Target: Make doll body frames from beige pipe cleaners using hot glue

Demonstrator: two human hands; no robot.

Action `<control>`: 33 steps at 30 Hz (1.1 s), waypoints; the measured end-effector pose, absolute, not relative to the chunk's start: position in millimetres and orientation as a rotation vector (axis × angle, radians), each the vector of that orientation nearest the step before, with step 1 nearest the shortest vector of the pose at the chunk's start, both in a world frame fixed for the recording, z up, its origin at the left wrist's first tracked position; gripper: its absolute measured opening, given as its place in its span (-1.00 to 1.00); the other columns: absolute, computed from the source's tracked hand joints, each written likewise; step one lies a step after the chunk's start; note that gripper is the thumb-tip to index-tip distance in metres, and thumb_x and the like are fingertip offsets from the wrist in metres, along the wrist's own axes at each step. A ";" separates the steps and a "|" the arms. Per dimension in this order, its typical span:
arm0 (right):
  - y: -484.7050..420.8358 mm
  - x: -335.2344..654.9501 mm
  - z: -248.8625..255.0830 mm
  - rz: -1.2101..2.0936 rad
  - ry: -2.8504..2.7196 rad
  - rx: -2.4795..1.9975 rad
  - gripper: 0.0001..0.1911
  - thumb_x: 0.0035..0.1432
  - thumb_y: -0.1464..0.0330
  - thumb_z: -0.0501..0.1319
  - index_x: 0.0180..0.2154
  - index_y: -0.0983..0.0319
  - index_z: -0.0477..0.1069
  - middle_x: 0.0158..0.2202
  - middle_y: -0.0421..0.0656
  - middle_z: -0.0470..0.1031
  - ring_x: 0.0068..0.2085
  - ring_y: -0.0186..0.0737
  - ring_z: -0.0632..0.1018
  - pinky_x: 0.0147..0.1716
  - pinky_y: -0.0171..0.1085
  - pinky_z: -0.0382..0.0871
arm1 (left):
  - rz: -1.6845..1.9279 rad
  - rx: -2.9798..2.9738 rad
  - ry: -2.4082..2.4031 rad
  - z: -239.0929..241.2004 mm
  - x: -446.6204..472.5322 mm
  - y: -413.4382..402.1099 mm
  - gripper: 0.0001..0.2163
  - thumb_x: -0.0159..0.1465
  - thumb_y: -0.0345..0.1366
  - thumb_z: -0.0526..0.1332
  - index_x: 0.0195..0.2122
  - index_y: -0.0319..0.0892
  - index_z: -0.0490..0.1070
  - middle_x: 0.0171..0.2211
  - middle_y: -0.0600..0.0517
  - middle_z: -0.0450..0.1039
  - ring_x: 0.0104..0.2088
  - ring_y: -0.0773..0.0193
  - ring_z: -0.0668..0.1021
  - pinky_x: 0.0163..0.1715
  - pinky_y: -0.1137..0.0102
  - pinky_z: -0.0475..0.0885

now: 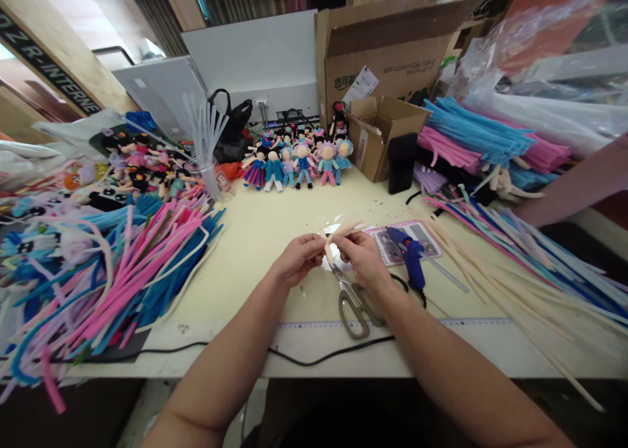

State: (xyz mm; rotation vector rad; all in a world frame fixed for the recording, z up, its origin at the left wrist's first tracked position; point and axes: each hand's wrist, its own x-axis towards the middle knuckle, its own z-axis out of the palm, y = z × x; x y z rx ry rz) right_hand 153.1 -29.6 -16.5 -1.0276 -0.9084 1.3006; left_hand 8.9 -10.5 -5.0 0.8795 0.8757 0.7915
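My left hand [303, 258] and my right hand [360, 257] meet over the middle of the table. Between them are cream fuzzy pipe cleaners [349, 229], pinched by the fingertips of both hands. One short end hangs down between the hands, and other ends stick out to the upper right. Below the fingers lie scissors [354, 307] with olive-grey handles, partly hidden by my right hand. A blue glue gun [412, 258] rests to the right on a printed card [428, 239], a clear glue stick reaching out from it.
Pink and blue pipe cleaners [147, 265] are heaped at left; cream strands [495, 278] spread at right. Finished dolls [301, 160] stand at the back beside a small cardboard box [387, 131]. A clear cup [210, 180] holds glue sticks. A black cable [314, 361] crosses the front edge.
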 end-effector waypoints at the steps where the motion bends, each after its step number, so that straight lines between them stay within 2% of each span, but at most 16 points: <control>1: -29.7 152.6 -16.3 1.307 -0.907 -1.038 -0.76 -0.11 0.25 0.31 -0.58 0.26 0.35 -0.73 -0.35 0.18 -0.66 -0.46 0.17 -0.66 -0.35 -0.02 | 0.813 0.885 0.882 -5.1 8.9 -10.6 -0.76 -0.04 -0.20 0.36 -0.51 -0.24 0.35 -0.61 0.12 0.28 -0.59 0.47 0.31 -0.54 0.50 0.18; 7: -29.1 151.1 -17.7 1.372 -0.840 -1.072 -0.74 -0.15 0.23 0.34 -0.57 0.26 0.34 -0.74 -0.35 0.20 -0.67 -0.47 0.16 -0.66 -0.35 -0.03 | 0.996 1.118 0.996 -2.5 11.6 -12.0 -0.76 -0.04 -0.24 0.36 -0.54 -0.22 0.31 -0.61 0.14 0.28 -0.57 0.47 0.30 -0.55 0.51 0.15; 13: -29.2 151.8 -17.4 1.507 -0.770 -0.954 -0.73 -0.17 0.24 0.36 -0.55 0.26 0.35 -0.73 -0.35 0.21 -0.67 -0.48 0.16 -0.65 -0.38 -0.04 | 1.145 1.557 1.134 -3.2 12.6 -17.3 -0.86 0.08 -0.27 0.25 -0.49 -0.18 0.30 -0.57 0.15 0.30 -0.52 0.41 0.34 -0.49 0.48 0.22; 19: -27.9 153.1 -17.2 1.499 -0.732 -0.972 -0.71 -0.20 0.23 0.37 -0.57 0.26 0.33 -0.75 -0.36 0.17 -0.68 -0.49 0.14 -0.67 -0.38 -0.07 | 1.166 1.988 1.269 -3.2 13.2 -25.3 -0.93 0.13 -0.29 0.18 -0.46 -0.15 0.35 -0.47 0.07 0.36 -0.43 0.34 0.39 -0.38 0.43 0.26; 22: -27.3 155.3 -16.3 1.458 -0.755 -0.963 -0.75 -0.18 0.24 0.35 -0.56 0.27 0.37 -0.74 -0.35 0.17 -0.67 -0.48 0.14 -0.66 -0.37 -0.07 | 1.142 1.837 1.194 0.5 11.4 -22.9 -0.85 0.12 -0.18 0.22 -0.40 -0.15 0.37 -0.46 0.07 0.36 -0.43 0.33 0.38 -0.38 0.42 0.26; 24: -27.8 156.7 -14.8 1.417 -0.782 -0.958 -0.76 -0.16 0.24 0.34 -0.55 0.27 0.39 -0.73 -0.35 0.16 -0.66 -0.48 0.13 -0.66 -0.36 -0.07 | 1.091 1.626 1.147 2.5 8.8 -18.7 -0.72 0.14 -0.03 0.17 -0.39 -0.17 0.38 -0.50 0.06 0.36 -0.46 0.33 0.37 -0.42 0.42 0.26; 28: -30.2 157.7 -13.2 1.352 -0.874 -0.980 -0.77 -0.11 0.24 0.32 -0.53 0.27 0.40 -0.69 -0.33 0.20 -0.64 -0.47 0.15 -0.64 -0.35 -0.05 | 0.809 1.296 1.081 2.1 5.4 -11.9 -0.49 0.15 0.16 0.02 -0.52 -0.24 0.41 -0.56 0.00 0.36 -0.54 0.35 0.35 -0.48 0.42 0.23; 30: -30.9 157.4 -13.7 1.340 -0.915 -0.986 -0.78 -0.09 0.24 0.31 -0.53 0.26 0.40 -0.68 -0.33 0.21 -0.63 -0.46 0.15 -0.63 -0.34 -0.05 | 0.706 1.122 0.993 0.3 5.8 -11.2 -0.51 0.11 0.15 0.09 -0.49 -0.26 0.43 -0.55 0.00 0.37 -0.57 0.39 0.32 -0.52 0.44 0.20; 33: -31.0 156.9 -14.5 1.320 -0.934 -0.987 -0.78 -0.07 0.25 0.30 -0.54 0.26 0.39 -0.69 -0.33 0.20 -0.63 -0.46 0.15 -0.63 -0.35 -0.05 | 0.717 0.966 0.908 -2.2 7.6 -11.5 -0.63 0.03 0.02 0.26 -0.51 -0.26 0.42 -0.57 0.05 0.33 -0.60 0.45 0.29 -0.56 0.48 0.15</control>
